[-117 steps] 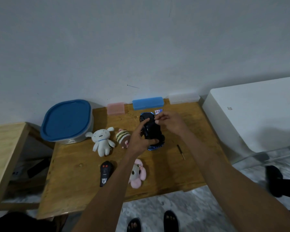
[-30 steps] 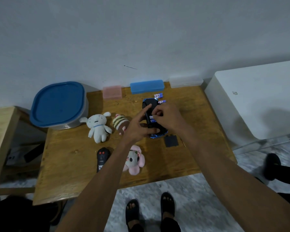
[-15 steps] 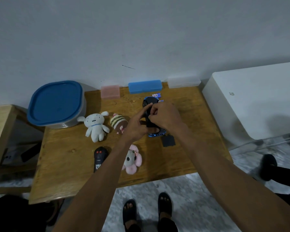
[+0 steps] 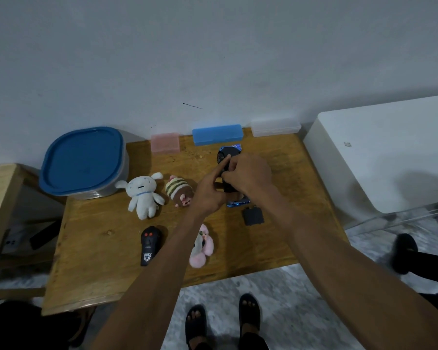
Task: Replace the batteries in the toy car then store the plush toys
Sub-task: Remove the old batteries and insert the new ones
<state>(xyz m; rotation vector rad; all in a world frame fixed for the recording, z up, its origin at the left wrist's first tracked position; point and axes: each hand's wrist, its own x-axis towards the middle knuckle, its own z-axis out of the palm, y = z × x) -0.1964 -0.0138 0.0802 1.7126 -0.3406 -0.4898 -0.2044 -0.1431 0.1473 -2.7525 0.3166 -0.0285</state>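
Observation:
The black and blue toy car [image 4: 223,157] lies upside down on the wooden table [image 4: 99,261], mostly covered by my hands. My left hand [image 4: 210,190] grips its side, index finger stretched along the underside. My right hand [image 4: 248,178] presses fingertips into the car's middle; whether it pinches a battery is hidden. The black battery cover [image 4: 253,215] lies loose beside the car. A white plush [image 4: 143,194], a striped plush [image 4: 178,190] and a pink plush [image 4: 202,246] lie to the left and front.
A black remote [image 4: 149,245] lies near the front. A blue-lidded tub [image 4: 82,162] stands back left. Pink [image 4: 165,142], blue [image 4: 217,134] and clear [image 4: 276,127] small boxes line the wall. A white cabinet [image 4: 379,152] stands right, and another table [image 4: 0,198] left.
Earlier the car was closed with a screwdriver lying beside it; the cover now lies off on the table. In the last second my right fingers shifted slightly over the car's underside.

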